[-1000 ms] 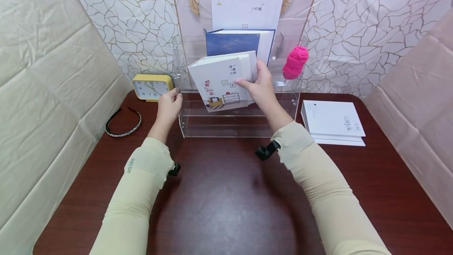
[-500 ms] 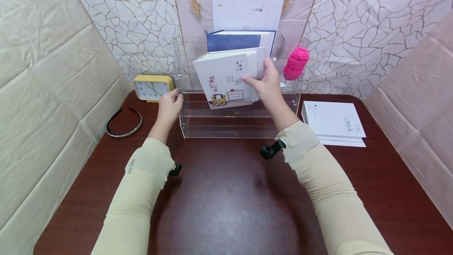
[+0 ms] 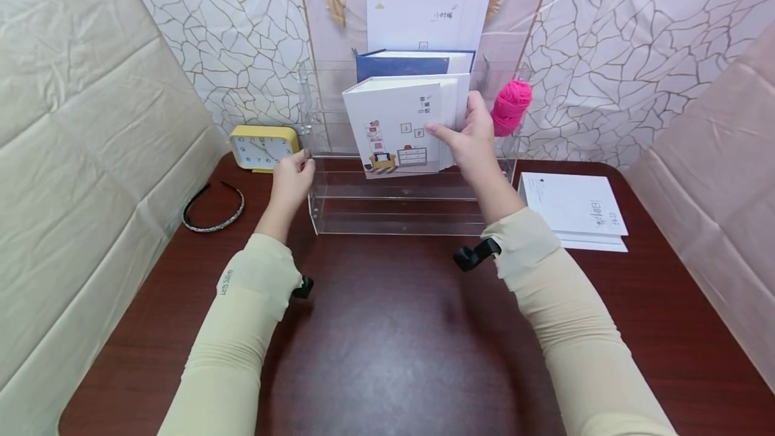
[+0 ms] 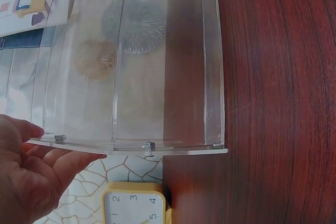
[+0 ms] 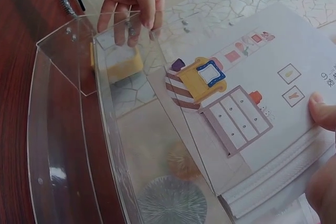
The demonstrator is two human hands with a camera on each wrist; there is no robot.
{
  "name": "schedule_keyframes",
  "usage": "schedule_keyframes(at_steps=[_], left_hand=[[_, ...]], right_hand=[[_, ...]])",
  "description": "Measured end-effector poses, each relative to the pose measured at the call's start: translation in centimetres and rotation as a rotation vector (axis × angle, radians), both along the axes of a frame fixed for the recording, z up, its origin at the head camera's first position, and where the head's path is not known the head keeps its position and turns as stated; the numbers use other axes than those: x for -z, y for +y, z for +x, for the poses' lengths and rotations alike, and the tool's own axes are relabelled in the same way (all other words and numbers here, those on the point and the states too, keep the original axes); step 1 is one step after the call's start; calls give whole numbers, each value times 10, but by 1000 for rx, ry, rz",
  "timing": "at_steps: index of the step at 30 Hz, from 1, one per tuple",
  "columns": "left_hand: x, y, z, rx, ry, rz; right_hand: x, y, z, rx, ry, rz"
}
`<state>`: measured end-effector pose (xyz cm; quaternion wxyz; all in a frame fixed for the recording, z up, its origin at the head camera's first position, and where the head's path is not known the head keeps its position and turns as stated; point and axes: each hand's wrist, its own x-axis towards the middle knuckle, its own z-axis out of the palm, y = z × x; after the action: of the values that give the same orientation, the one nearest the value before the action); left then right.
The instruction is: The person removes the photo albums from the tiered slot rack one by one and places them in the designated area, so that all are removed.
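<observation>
On the left of the dark red wood-grain table (image 3: 387, 328), a glittery dark headband (image 3: 213, 207) is lying flat. Farther off and slightly to its right, a yellow rectangular alarm clock (image 3: 264, 147) is standing upright, its white dial facing the near side. Just right of the clock, the left hand (image 3: 292, 184) is pinching the left side panel of a clear acrylic rack (image 3: 393, 214), its thumb resting on the inner face and its fingers lying on the outer one. The rack is standing at the far middle of the table. Above its near tier, an illustrated white hardcover book (image 3: 399, 126) is leaning a little askew, its front cover showing a yellow armchair and a chest of drawers; whether its lower edge is touching the rack, I cannot tell. Beyond it a blue hardcover book (image 3: 399, 67) is standing, and farther back a taller white book (image 3: 424, 15) is rising above both. The right hand (image 3: 475, 143) is grasping the illustrated book by its right edge, its thumb pressing on the cover and its fingers reaching behind. Just right of those fingers, a bright pink yarn skein (image 3: 512, 107) is showing. Farther right, a thick white book (image 3: 572, 200) is lying flat on the table, the right sleeve (image 3: 587, 328) partly covering it
</observation>
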<state>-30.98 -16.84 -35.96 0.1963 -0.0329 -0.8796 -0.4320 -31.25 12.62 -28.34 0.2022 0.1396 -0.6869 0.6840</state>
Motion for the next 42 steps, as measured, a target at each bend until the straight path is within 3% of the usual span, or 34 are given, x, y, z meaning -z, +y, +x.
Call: schedule_keyframes(at_steps=[10, 19, 28, 35, 42], left_hand=[[-2, 2, 0, 17, -72, 51], [-2, 1, -1, 21, -72, 42], [-4, 0, 0, 41, -129, 76], [-3, -1, 1, 56, -170, 95], [-4, -3, 2, 46, -163, 94]], right_hand=[[-7, 13, 3, -39, 53, -127], [-15, 21, 13, -62, 65, -198], [-21, 37, 35, -63, 98, -319], [-25, 54, 54, -63, 139, -533], [-27, 77, 72, -40, 231, -665]])
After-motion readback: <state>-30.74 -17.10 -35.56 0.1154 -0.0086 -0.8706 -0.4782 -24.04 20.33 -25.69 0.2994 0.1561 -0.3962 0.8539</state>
